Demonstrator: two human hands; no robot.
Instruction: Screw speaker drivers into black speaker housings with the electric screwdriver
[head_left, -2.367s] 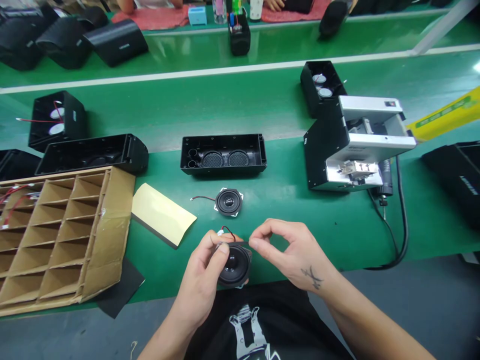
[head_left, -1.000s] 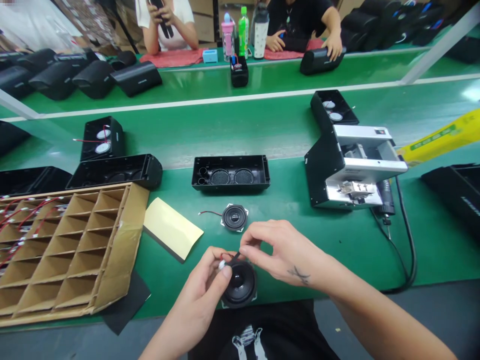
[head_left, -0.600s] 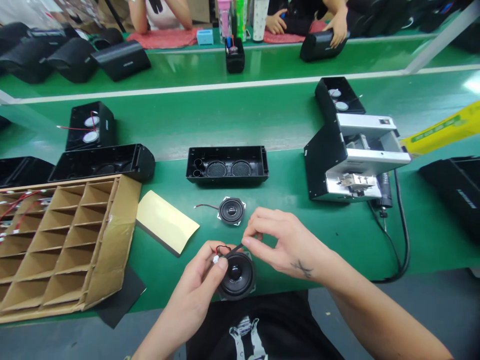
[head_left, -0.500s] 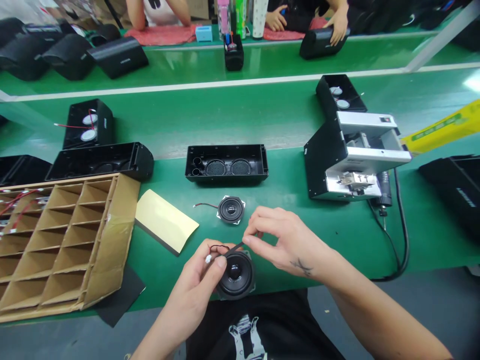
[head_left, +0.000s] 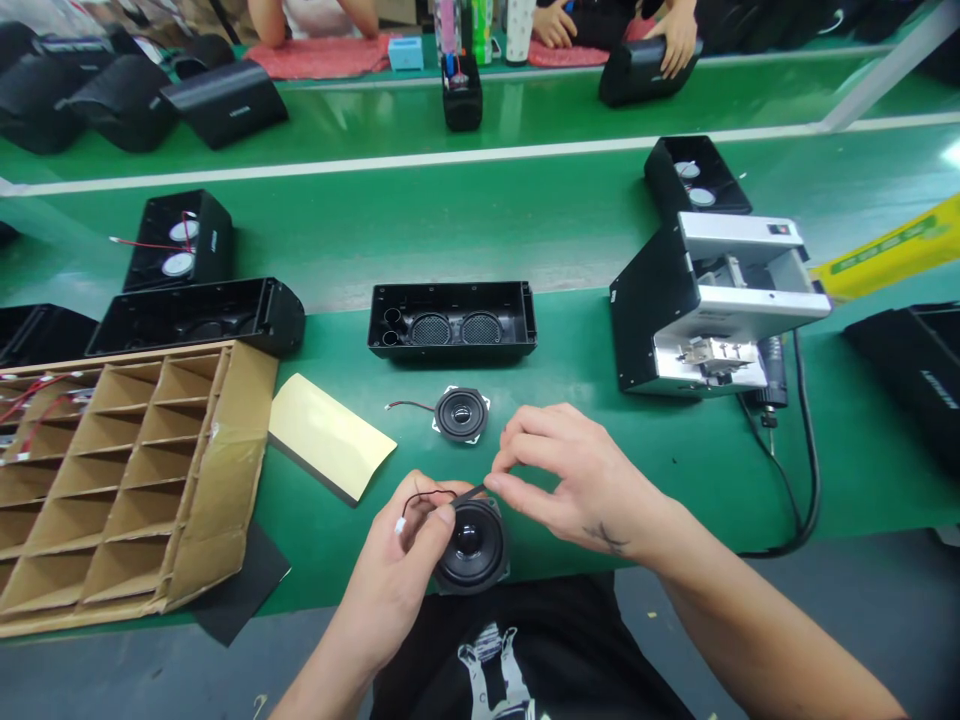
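Observation:
My left hand (head_left: 409,550) grips a round black speaker driver (head_left: 471,545) by its left edge, above the bench's near edge. A thin wire with a white connector (head_left: 401,525) sticks out over that hand. Between thumb and forefinger, my right hand (head_left: 566,480) pinches the end of a narrow black strip (head_left: 471,494), whose other end lies at the driver's upper rim by my left thumb. Just beyond my hands a second speaker driver (head_left: 460,414) lies face up with its wire to the left. Behind it stands an open black speaker housing (head_left: 453,350) with two round grilles.
At left are a divided cardboard box (head_left: 244,430), a yellow sheet (head_left: 330,435) with black backing, and more housings (head_left: 180,240). On the right stand a metal-and-black machine (head_left: 720,310) and a cable (head_left: 808,450). Across the bench a co-worker's hand (head_left: 676,40) rests on a black speaker (head_left: 646,75).
The white connector and its wire have shifted slightly left over my left hand. Both hands keep nearly the same hold; the whole view has moved a little.

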